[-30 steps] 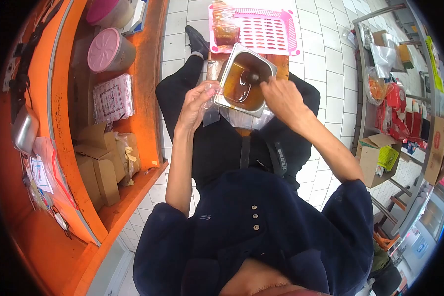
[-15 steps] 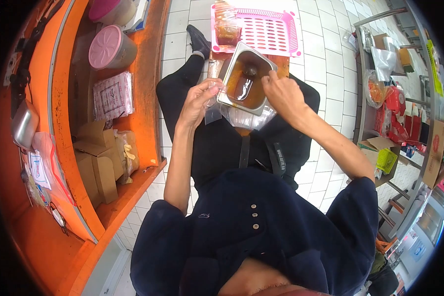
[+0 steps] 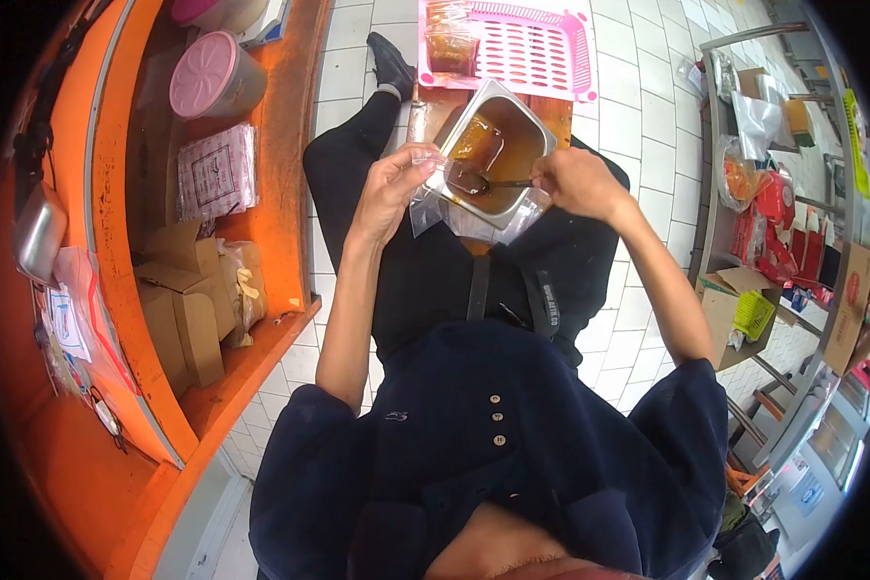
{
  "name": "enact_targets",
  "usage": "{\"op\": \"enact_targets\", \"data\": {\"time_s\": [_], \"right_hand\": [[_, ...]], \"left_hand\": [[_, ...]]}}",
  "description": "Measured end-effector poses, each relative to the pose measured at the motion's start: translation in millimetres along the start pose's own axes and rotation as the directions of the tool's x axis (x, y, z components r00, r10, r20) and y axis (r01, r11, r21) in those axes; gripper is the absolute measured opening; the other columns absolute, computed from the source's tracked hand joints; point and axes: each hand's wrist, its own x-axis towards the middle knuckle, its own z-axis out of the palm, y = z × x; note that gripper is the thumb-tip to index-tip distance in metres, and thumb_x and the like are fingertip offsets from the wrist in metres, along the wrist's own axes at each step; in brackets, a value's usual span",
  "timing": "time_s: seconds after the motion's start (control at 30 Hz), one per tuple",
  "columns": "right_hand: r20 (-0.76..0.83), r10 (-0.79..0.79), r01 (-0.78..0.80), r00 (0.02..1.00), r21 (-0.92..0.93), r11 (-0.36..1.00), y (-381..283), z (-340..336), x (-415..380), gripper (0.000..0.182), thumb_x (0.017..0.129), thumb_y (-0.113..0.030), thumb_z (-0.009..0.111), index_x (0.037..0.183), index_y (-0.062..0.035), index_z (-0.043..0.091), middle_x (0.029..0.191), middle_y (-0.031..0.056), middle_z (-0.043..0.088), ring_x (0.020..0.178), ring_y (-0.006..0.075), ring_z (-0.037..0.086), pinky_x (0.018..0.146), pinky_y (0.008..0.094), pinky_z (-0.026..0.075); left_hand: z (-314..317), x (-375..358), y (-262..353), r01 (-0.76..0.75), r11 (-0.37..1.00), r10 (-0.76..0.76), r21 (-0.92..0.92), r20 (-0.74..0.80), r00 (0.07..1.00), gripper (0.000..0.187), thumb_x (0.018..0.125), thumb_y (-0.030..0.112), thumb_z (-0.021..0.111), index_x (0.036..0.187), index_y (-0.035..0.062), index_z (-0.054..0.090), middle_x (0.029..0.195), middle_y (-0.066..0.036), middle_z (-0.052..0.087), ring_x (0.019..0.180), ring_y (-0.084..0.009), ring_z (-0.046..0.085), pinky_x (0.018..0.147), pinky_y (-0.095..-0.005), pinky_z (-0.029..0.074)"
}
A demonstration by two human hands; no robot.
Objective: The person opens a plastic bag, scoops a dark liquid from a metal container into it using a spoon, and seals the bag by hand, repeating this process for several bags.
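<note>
A steel food pan (image 3: pixel 548 145) of brown sauce (image 3: pixel 527 145) sits tilted between my knees. My right hand (image 3: pixel 582 182) is closed round the handle of a spoon (image 3: pixel 471 180), whose sauce-filled bowl hangs over the pan's left side. At the pan's left rim my left hand (image 3: pixel 393 189) pinches a small clear plastic bag (image 3: pixel 429 170), its mouth close to the spoon's bowl. More clear plastic bags (image 3: pixel 425 215) lie under the pan's near edge. Beyond the pan, filled sauce bags (image 3: pixel 451 48) lie in a pink basket (image 3: pixel 582 58).
An orange shelf unit (image 3: pixel 285 193) on the left holds a pink-lidded tub (image 3: pixel 206 77), a pink printed packet stack (image 3: pixel 217 174) and cardboard boxes (image 3: pixel 188 319). A metal rack (image 3: pixel 710 184) with packets and boxes stands at the right.
My right hand has lifted the spoon out of the sauce and brought its bowl left, towards the plastic bag. My left hand stays at the pan's left rim.
</note>
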Motion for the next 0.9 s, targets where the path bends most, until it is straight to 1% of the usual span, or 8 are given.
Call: {"op": "enact_targets", "data": {"time_s": [0.03,0.07,0.1,0.17,0.27,0.57,0.83,0.9], "right_hand": [[0.083,0.028,-0.036,0.996,0.087,0.996,20,4,7,0.021,0.086,-0.012,0.064,0.103,-0.0065,0.075,0.086,0.0194,0.072,0.089,0.0373,0.071,0.078,0.0473,0.056],[0.133,0.001,-0.030,0.991,0.218,0.976,35,10,11,0.020,0.084,-0.009,0.063,0.101,-0.0017,0.073,0.081,0.0158,0.072,0.081,0.0295,0.072,0.072,0.0407,0.056],[0.130,-0.002,-0.026,0.992,0.216,0.976,41,13,12,0.020,0.084,-0.009,0.063,0.101,-0.0017,0.073,0.081,0.0158,0.072,0.081,0.0295,0.072,0.072,0.0407,0.056],[0.254,0.021,-0.148,0.967,0.491,0.858,53,22,13,0.016,0.089,-0.007,0.062,0.100,0.0015,0.071,0.076,0.0089,0.070,0.072,0.0170,0.067,0.067,0.0315,0.053],[0.275,0.038,-0.207,0.961,0.620,0.757,52,29,5,0.013,0.096,-0.005,0.059,0.100,0.0020,0.070,0.077,0.0034,0.067,0.069,0.0088,0.058,0.063,0.0244,0.049],[0.199,-0.070,-0.138,0.978,0.855,0.499,63,46,-7,0.014,0.102,-0.012,0.061,0.103,-0.0029,0.071,0.084,0.0003,0.068,0.073,0.0065,0.057,0.063,0.0217,0.046],[0.174,-0.045,-0.141,0.984,0.904,0.404,60,22,-19,0.017,0.101,-0.018,0.065,0.107,-0.0033,0.071,0.085,-0.0006,0.067,0.070,0.0063,0.052,0.060,0.0213,0.040],[0.181,-0.023,-0.157,0.983,0.903,0.399,63,20,-20,0.018,0.100,-0.019,0.066,0.108,-0.0034,0.071,0.085,-0.0005,0.067,0.070,0.0064,0.051,0.059,0.0215,0.039]], "left_hand": [[2,-1,1,-0.001,1.000,0.001,0.001,0.002,1.000,0.036,0.093,0.025,0.074,0.117,-0.0021,0.068,0.103,-0.003,0.068,0.091,-0.0060,0.060,0.079,-0.0201,0.045],[6,-2,3,-0.012,1.000,0.012,-0.004,0.024,1.000,0.036,0.093,0.024,0.074,0.116,-0.0028,0.069,0.106,-0.004,0.068,0.095,-0.0081,0.061,0.083,-0.0221,0.046],[9,-2,6,-0.026,1.000,0.026,-0.009,0.043,0.999,0.035,0.093,0.024,0.074,0.115,-0.0035,0.069,0.109,-0.005,0.067,0.098,-0.0101,0.062,0.088,-0.0241,0.046],[12,-3,9,-0.019,1.000,0.019,0.008,0.059,0.998,0.035,0.093,0.023,0.073,0.115,-0.0043,0.070,0.111,-0.005,0.067,0.101,-0.0117,0.062,0.091,-0.0255,0.046],[13,-2,7,-0.030,0.997,0.024,0.065,0.091,0.996,0.036,0.093,0.025,0.073,0.114,-0.0043,0.070,0.114,-0.006,0.065,0.105,-0.0133,0.061,0.093,-0.0274,0.046],[-1,1,6,-0.021,0.997,0.018,0.071,0.048,0.999,0.038,0.096,0.028,0.069,0.118,-0.0029,0.067,0.113,-0.007,0.066,0.106,-0.0135,0.062,0.095,-0.0288,0.047],[-16,6,1,0.005,1.000,-0.005,0.002,-0.032,0.999,0.043,0.098,0.030,0.068,0.125,-0.0029,0.064,0.115,-0.007,0.068,0.106,-0.0127,0.064,0.096,-0.0289,0.048],[-24,7,0,0.051,0.998,-0.053,-0.026,-0.080,0.995,0.042,0.096,0.025,0.071,0.127,-0.0025,0.063,0.117,-0.006,0.066,0.112,-0.0095,0.059,0.098,-0.0225,0.044]]}}
